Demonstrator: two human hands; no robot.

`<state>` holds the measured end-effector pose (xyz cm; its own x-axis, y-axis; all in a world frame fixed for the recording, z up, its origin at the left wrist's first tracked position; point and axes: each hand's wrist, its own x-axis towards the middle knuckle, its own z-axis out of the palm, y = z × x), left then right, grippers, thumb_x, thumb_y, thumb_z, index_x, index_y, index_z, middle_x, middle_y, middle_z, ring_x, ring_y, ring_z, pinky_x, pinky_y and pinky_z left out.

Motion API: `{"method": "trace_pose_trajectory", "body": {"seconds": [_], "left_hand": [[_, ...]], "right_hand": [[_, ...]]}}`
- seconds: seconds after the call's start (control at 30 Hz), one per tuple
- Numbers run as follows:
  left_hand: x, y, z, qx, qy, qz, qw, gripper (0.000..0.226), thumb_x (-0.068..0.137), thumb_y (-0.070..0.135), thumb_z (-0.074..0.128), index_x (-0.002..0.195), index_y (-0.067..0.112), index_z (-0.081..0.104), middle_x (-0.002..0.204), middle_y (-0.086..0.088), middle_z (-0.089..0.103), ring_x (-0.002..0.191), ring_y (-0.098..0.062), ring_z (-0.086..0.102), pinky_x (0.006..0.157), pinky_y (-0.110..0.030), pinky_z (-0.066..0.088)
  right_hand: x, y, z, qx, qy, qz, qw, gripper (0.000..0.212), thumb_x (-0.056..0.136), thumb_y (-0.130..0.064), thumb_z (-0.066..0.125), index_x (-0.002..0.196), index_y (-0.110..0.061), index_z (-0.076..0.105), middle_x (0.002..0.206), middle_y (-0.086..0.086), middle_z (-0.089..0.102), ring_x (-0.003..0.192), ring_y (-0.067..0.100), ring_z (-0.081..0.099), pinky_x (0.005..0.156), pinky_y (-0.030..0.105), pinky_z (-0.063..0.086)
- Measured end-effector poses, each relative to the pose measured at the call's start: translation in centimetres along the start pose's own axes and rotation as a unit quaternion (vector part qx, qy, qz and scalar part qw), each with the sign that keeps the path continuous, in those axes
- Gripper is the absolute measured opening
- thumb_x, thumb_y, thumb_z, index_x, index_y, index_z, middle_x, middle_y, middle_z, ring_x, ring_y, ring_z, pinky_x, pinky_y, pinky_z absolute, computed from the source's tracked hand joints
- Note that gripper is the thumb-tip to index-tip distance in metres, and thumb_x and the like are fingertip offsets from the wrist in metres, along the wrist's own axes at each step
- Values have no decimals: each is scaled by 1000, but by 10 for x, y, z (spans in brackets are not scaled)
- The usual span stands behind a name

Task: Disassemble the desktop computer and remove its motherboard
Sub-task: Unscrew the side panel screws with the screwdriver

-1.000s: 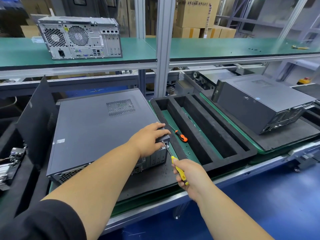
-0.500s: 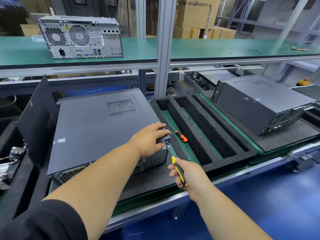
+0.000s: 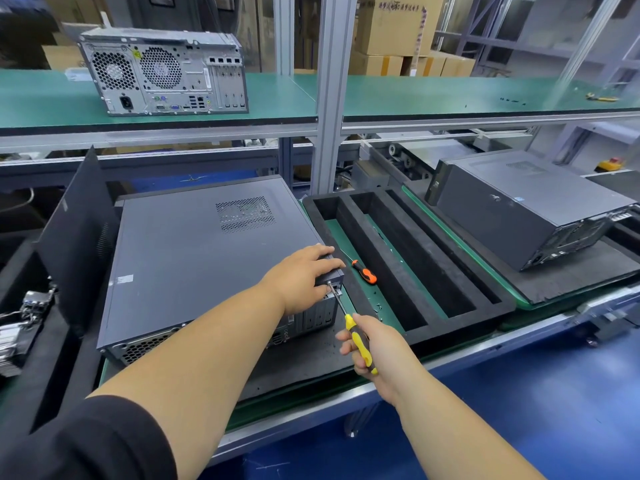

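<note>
- I stand at a bench (image 3: 450,355) with a metal front rail, blue floor below and a green shelf (image 3: 450,95) running across above it, cardboard boxes (image 3: 394,26) stacked behind.
- The computer (image 3: 194,258) lies on its side on a black foam mat (image 3: 294,362) right in front of me, its vented side panel facing up and its rear end toward me.
- My left hand (image 3: 301,280) rests over the near right corner of the case, fingers curled over the edge and the thumb down by the rear face, holding it.
- My right hand (image 3: 375,346) has a closed grip round the yellow-and-black handle of a screwdriver (image 3: 349,323); its shaft runs up and left, and the tip meets the rear of the case at that same corner, just beside my left thumb.
- A foam tray (image 3: 485,299) with long empty slots sits just right of the computer; an orange-handled driver (image 3: 363,271) lies in its nearest slot, with a few small screws (image 3: 378,308) close by.
- A second tower (image 3: 530,206) lies on its side farther right on its own mat.
- A third tower (image 3: 162,72) stands on the shelf, rear ports facing me.
- A loose black panel (image 3: 74,237) leans upright to the left of my computer, with metal parts (image 3: 24,317) beyond it.
</note>
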<state>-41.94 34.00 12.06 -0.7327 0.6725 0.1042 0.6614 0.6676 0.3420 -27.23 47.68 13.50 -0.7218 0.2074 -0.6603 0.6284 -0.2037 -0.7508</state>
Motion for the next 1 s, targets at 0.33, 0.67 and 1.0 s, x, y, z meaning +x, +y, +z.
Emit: {"method": "trace_pose_trajectory", "body": {"seconds": [0.33, 0.67, 1.0], "left_hand": [[0, 1, 0, -3, -6, -9, 1000, 52, 91, 30, 56, 139, 43, 41, 155, 13, 24, 142, -16, 25, 112, -40, 33], [-1, 3, 0, -3, 5, -10, 1000, 50, 92, 32, 56, 139, 43, 42, 155, 14, 25, 141, -15, 26, 112, -38, 33], [-6, 3, -4, -11, -13, -11, 1000, 54, 93, 29, 56, 142, 42, 39, 157, 14, 22, 145, -14, 19, 114, -40, 31]], "right_hand": [[-5, -8, 3, -86, 42, -13, 995, 21, 99, -27, 52, 93, -10, 63, 82, 6, 64, 47, 15, 48, 48, 26, 39], [8, 12, -8, -158, 117, -186, 963, 26, 84, -29, 72, 77, -17, 50, 68, 1, 53, 57, 15, 47, 53, 25, 43], [-6, -5, 5, -31, 15, 12, 999, 34, 101, -32, 48, 86, -7, 65, 71, 6, 59, 50, 13, 45, 52, 24, 39]]}}
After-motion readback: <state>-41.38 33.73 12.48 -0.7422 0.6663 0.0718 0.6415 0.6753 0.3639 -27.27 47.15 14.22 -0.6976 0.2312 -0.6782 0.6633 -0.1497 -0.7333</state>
